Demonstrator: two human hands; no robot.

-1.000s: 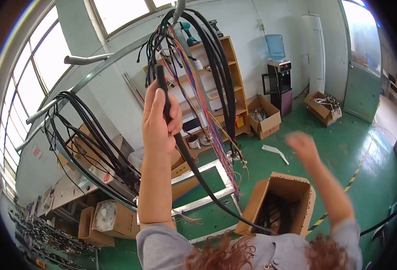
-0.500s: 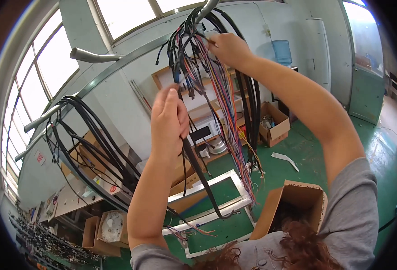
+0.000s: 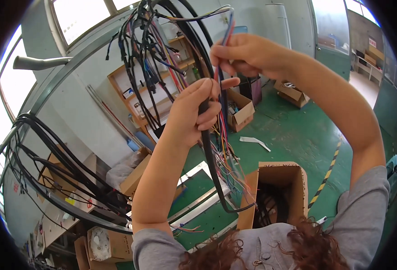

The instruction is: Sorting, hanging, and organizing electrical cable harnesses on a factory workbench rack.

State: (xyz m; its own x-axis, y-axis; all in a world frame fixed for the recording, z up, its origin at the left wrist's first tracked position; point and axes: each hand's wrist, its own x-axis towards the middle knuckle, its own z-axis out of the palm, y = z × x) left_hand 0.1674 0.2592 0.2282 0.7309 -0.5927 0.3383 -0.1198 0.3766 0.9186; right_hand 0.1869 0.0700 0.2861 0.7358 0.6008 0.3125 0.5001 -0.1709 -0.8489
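Observation:
A harness of coloured wires and black cables (image 3: 140, 49) hangs from a metal bar at the upper middle. My left hand (image 3: 194, 110) is closed round the top of a long black cable sleeve (image 3: 213, 166), which hangs down and curves to the right at its lower end. Just above and to the right, my right hand (image 3: 248, 54) pinches a few thin coloured wires (image 3: 229, 29). These wires loop out from the harness over the top of the hand and run down toward my left fingers. Whether they enter the sleeve is hidden by those fingers.
Below stands an open cardboard box (image 3: 281, 193) with black cables inside, beside a white metal frame (image 3: 198, 202). More black cables (image 3: 68, 153) hang from a rack at left. Behind are a wooden shelf (image 3: 122, 74) and another carton (image 3: 241, 110).
My view has turned to the right. My right hand has come away from the top of the hanging harness with wires drawn out, and my left hand with the sleeve is now close beneath it.

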